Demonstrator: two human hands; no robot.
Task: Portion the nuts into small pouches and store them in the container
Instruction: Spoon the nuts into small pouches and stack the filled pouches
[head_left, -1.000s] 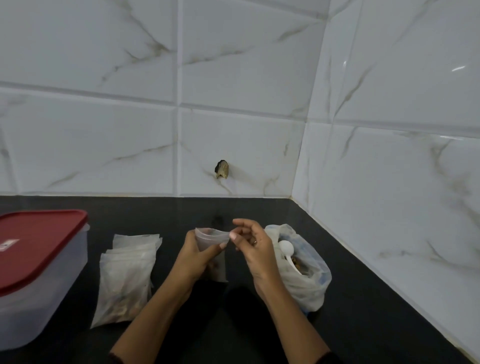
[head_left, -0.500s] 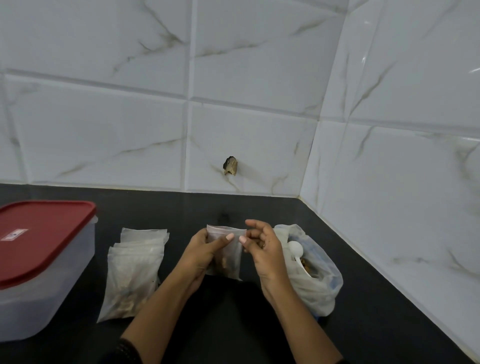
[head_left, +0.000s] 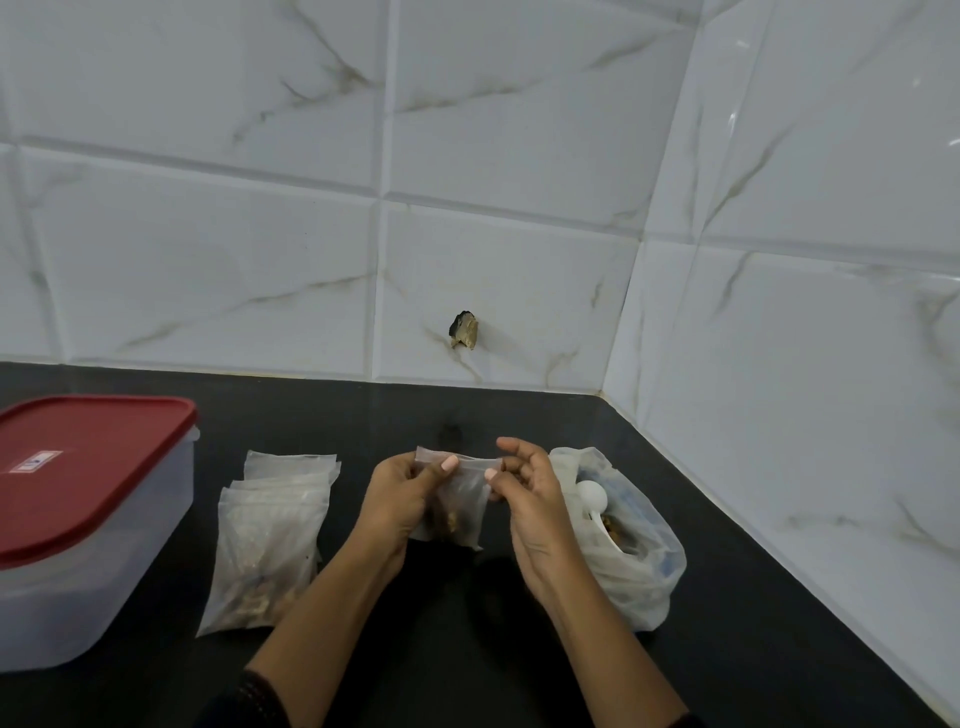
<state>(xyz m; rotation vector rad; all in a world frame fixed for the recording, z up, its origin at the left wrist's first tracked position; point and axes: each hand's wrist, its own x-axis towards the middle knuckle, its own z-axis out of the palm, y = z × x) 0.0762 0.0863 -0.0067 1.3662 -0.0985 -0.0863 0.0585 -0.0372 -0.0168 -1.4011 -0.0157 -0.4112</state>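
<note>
The black counter (head_left: 753, 597) sits in a tiled corner. Above it I hold a small pouch (head_left: 462, 493) upright. My left hand (head_left: 400, 501) pinches one end of its top edge and my right hand (head_left: 532, 501) pinches the other end. The nuts (head_left: 451, 519) lie at the bottom. If the top edge does not close along its whole length, I think nuts can spill out later inside the container (head_left: 130, 545), which stands with its lid on at my far left.

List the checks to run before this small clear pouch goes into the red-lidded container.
1. Nuts inside the small clear plastic pouch: ok, brown pieces sit at its bottom.
2. Grip: ok, left hand and right hand pinch its top strip.
3. Top strip sealed: cannot tell.
4. Access to the translucent plastic container: not ok, its red lid is on.
5. Way clear of the white spoon: ok, it rests in the clear plastic bag of nuts.
</note>
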